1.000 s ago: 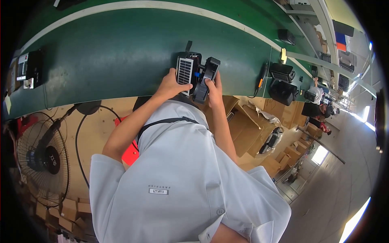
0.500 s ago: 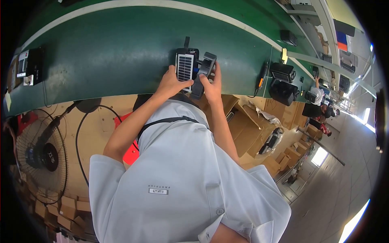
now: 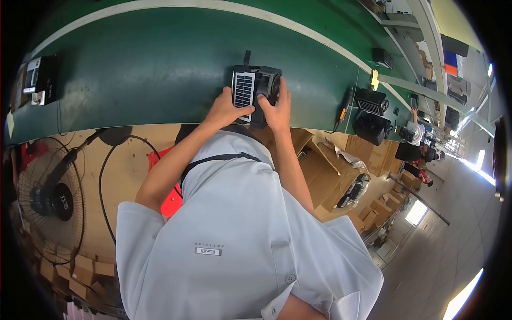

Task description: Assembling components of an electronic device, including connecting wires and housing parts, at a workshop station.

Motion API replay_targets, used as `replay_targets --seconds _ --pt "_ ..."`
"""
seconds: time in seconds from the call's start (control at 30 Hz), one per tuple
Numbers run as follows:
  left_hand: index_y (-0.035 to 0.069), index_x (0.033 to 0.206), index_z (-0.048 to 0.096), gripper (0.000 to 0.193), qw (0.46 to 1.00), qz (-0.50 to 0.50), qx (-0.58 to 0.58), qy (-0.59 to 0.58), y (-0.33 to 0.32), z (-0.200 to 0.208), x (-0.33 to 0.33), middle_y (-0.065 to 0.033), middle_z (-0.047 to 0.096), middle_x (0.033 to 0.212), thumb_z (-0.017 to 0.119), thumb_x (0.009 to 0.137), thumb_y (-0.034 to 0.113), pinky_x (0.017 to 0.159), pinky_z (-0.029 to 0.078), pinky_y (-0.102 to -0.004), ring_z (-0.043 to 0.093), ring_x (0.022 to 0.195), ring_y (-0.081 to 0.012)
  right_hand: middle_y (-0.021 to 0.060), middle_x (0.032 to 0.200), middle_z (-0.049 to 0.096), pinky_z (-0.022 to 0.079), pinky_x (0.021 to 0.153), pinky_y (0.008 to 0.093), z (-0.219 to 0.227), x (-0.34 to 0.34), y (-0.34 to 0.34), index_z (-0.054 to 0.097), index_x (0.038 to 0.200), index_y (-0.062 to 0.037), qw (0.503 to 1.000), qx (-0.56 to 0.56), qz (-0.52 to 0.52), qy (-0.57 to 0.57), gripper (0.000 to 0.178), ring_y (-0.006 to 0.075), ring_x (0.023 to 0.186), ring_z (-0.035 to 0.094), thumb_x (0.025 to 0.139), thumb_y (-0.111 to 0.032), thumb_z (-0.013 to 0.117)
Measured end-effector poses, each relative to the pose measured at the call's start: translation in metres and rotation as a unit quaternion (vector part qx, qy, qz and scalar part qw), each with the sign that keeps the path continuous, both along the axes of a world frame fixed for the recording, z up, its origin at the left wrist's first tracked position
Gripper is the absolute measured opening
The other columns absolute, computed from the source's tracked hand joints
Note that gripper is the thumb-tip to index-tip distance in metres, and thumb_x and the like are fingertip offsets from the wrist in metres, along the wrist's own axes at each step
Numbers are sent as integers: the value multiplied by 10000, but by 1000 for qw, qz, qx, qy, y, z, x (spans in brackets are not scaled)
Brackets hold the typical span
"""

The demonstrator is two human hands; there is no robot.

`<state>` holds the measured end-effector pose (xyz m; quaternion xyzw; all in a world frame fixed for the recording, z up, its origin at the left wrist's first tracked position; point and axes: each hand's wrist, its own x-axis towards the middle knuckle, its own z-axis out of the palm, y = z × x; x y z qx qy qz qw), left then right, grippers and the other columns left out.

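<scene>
On the green workbench [image 3: 160,74], close to its near edge, a black device housing is held in two parts set side by side. Its left part carries a small solar panel [image 3: 244,88] with a pale frame, and a short dark strip sticks up from the far end. My left hand [image 3: 221,112] grips this part, thumb lying across the near end of the panel. The right part is a black casing [image 3: 266,84] with a round feature on its outer side. My right hand [image 3: 278,113] is wrapped round it, thumb on top. Whether the seam is fully closed is hard to see.
A black box [image 3: 47,80] stands at the bench's far left. To the right lie an orange-and-black tool [image 3: 344,109] with a cord, and black devices [image 3: 372,101]. Below are a fan [image 3: 53,200] and cardboard boxes [image 3: 325,181]. Another person [image 3: 413,130] works farther right.
The right casing, tilted and apart from the panel part before, has been turned and brought against it by my right hand. My left hand has kept its hold.
</scene>
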<state>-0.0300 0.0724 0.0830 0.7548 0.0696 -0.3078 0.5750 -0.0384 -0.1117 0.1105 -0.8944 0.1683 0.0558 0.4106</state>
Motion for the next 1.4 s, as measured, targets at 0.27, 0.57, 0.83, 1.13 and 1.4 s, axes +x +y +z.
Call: replay_targets --seconds 0.27,0.57,0.83,1.13,1.4 --pt "-109 1093 498 775 1000 3 -9 16 2 -5 2 -268 636 1044 857 662 426 889 509 -411 658 1001 -373 248 1242 484 467 972 416 3 5 9 335 1517 -11 998 -45 53 0 933 350 1106 553 740 -310 757" --pt "-75 1116 492 759 999 -30 10 10 3 -7 0 -266 666 1048 826 699 464 876 526 -397 684 989 -352 253 1224 492 474 973 426 3 3 12 360 1504 -2 999 -48 15 15 927 367 1109 569 750 -357 766" --pt "-112 1117 489 823 999 -24 -9 24 2 -11 0 -300 645 1072 846 667 477 910 504 -417 660 1031 -394 265 1222 487 487 962 421 3 5 15 355 1503 -4 996 -82 24 23 958 383 1103 577 745 -400 788" --pt "-88 1173 473 747 997 -8 -73 39 2 -35 -6 -306 639 1135 759 808 498 906 508 -423 659 1071 -384 269 1218 479 499 924 445 -13 3 22 319 1512 -19 989 -139 50 4 1021 408 1072 580 736 -461 814" --pt "-10 1186 591 447 988 -145 35 34 10 -44 6 -241 654 1182 653 918 341 910 498 -462 647 1052 -435 268 1217 478 486 919 496 -14 2 29 335 1509 -45 976 -196 92 -24 1021 431 1098 542 705 -435 829"
